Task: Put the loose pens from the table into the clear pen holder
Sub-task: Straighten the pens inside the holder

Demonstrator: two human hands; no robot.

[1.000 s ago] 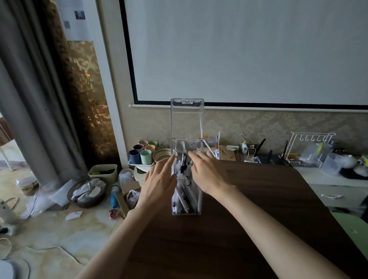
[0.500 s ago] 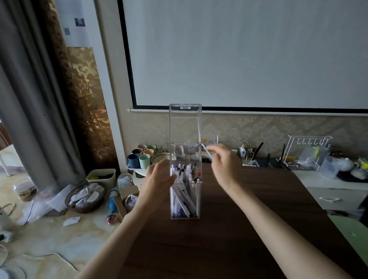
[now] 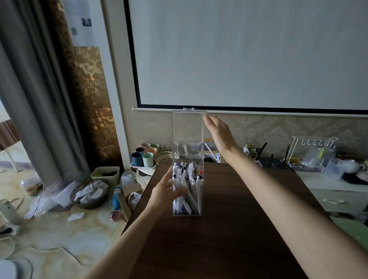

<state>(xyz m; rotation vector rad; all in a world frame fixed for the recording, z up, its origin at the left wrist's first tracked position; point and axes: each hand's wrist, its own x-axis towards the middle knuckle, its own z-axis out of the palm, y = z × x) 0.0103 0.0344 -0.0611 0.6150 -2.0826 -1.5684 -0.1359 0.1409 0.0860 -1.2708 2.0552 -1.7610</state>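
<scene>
A tall clear pen holder (image 3: 188, 199) stands upright on the dark wooden table (image 3: 224, 242), with several pens (image 3: 186, 181) inside it. Its hinged clear lid (image 3: 188, 126) stands open, straight up. My left hand (image 3: 164, 192) grips the holder's left side, fingers wrapped around its wall. My right hand (image 3: 219, 131) is raised beside the lid's upper right corner, fingers extended and together, fingertips at the lid's edge. No pens lie loose on the visible table.
Coloured cups (image 3: 146, 155) on a tray and a bowl sit beyond the table's far left corner. A white wire rack (image 3: 311, 153) and cluttered shelf stand at the right. The floor at left holds a basket (image 3: 90, 193), a bin and cables.
My right hand has risen from the holder's mouth to the top of the open lid. My left hand stays on the holder's left side.
</scene>
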